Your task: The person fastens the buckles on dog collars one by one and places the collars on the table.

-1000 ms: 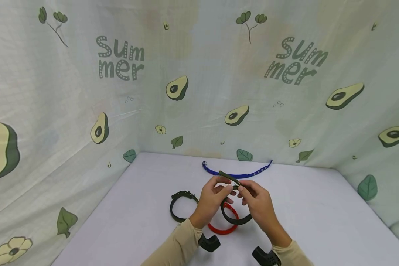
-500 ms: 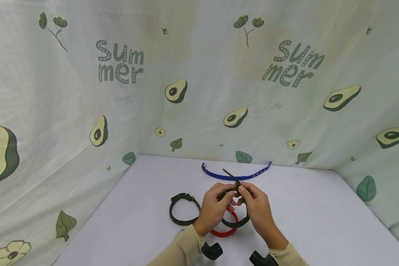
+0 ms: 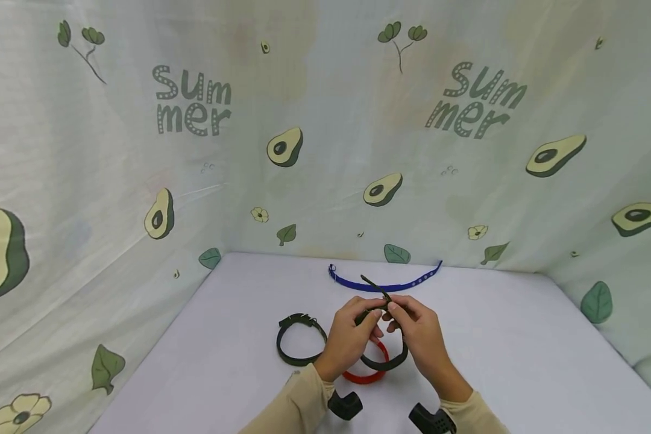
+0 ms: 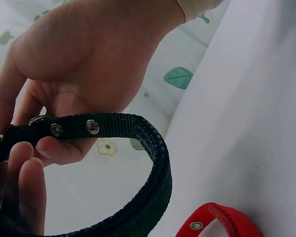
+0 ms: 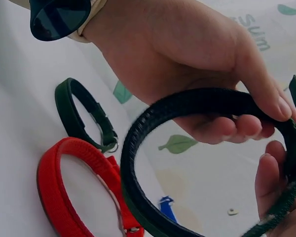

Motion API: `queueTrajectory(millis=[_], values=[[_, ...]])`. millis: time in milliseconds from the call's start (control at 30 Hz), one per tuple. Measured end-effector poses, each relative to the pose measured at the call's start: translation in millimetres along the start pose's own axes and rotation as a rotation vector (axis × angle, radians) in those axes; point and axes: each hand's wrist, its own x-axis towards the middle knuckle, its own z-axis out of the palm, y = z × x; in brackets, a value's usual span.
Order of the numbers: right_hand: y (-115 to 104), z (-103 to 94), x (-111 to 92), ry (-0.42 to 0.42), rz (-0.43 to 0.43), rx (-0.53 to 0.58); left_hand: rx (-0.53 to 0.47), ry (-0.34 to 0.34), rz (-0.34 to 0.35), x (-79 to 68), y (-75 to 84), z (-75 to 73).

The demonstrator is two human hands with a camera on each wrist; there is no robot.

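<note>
Both hands hold a dark green collar (image 3: 393, 364), bent into a loop above the table. My left hand (image 3: 345, 337) pinches the strap near the buckle; eyelets and metal hardware show beside its fingers in the left wrist view. My right hand (image 3: 422, 334) grips the other side of the buckle area, thumb (image 5: 281, 109) pressed on the strap. The strap's free tail (image 3: 373, 284) sticks up and away between the hands. Fingers partly hide the buckle, so whether its prong sits in an eyelet cannot be told. Behind the held loop lies a red collar (image 3: 364, 379).
On the white table (image 3: 206, 337), a second dark green collar (image 3: 298, 363), fastened in a ring, lies left of the left hand. A blue collar (image 3: 382, 288) lies stretched out beyond the hands. A printed cloth (image 3: 325, 90) hangs behind and at the sides.
Since a second ago the hands have drawn closer together, and the strap's tail has turned from flat to edge-on. Over the last half second the hands have hardly moved.
</note>
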Motion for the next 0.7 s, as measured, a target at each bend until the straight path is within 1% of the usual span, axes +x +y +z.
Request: queueTrajectory(millis=[133, 233, 367, 500, 600, 700], values=[[-3, -5.4, 3, -0.038, -0.01, -0.005, 0.017, -0.015, 0.003, 2.9, 0.7, -2.7], [-3, -7.7, 4, -0.06, -0.039, -0.008, 0.031, -0.026, 0.002, 3.6, 0.3, -3.4], [-3, -9.1, 4, -0.081, -0.116, -0.037, 0.053, -0.047, -0.007, 4.5, 0.1, -3.9], [-1, -9.3, 3, -0.11, -0.177, -0.097, 0.062, -0.06, -0.021, 5.0, 0.3, -6.3], [0, -8.1, 3, -0.12, -0.18, -0.127, 0.02, -0.049, -0.057, 5.7, 0.1, -9.3], [-1, -6.7, 3, -0.11, -0.153, -0.134, -0.043, -0.029, -0.102, 7.1, 0.4, -11.7]])
